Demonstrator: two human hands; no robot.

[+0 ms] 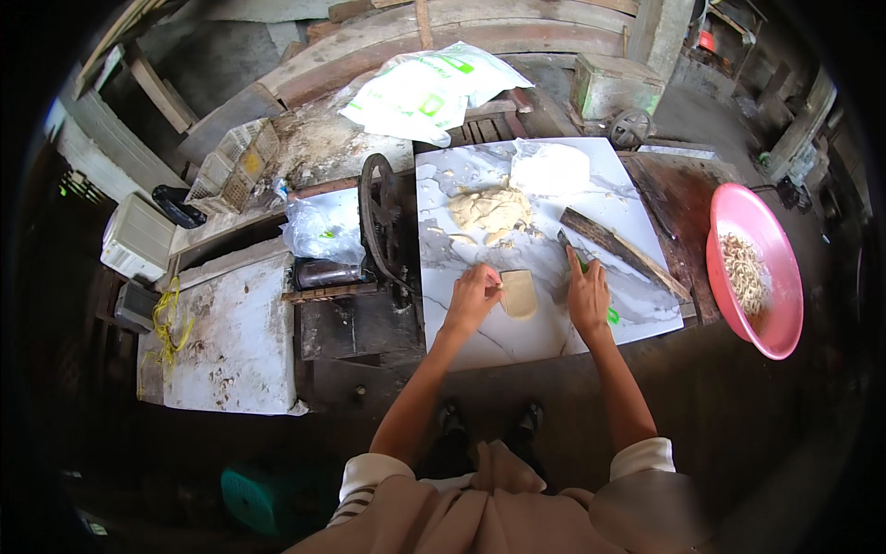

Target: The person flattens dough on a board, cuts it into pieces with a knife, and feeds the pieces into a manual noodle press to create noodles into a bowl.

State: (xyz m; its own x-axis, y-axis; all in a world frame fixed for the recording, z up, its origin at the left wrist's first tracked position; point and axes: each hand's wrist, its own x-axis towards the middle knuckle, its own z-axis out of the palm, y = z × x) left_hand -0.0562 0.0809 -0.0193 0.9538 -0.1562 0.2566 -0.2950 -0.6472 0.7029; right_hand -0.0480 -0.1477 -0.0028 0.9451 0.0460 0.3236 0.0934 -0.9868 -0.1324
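Note:
On the white marbled board [480, 346] lies a flat, rounded rectangle of rolled dough [520, 295]. At its left edge my left hand [474, 298] is closed in a pinch, with a thin strip of dough at the fingertips. To the right of the sheet, my right hand [589, 294] grips a knife [565, 240] whose blade points away from me; green shows at its handle. Beyond both hands sits a large lump of dough [489, 210] with small scraps around it. A dark wooden stick [623, 251] lies slantwise just past my right hand.
A pink basin [783, 319] with many small dough pieces stands at the right. White plastic bags [434, 88] lie behind the board, and another [552, 168] on its far part. Left of the board are a dark handwheel [377, 222], a clear bag [323, 231] and plastic baskets [231, 171].

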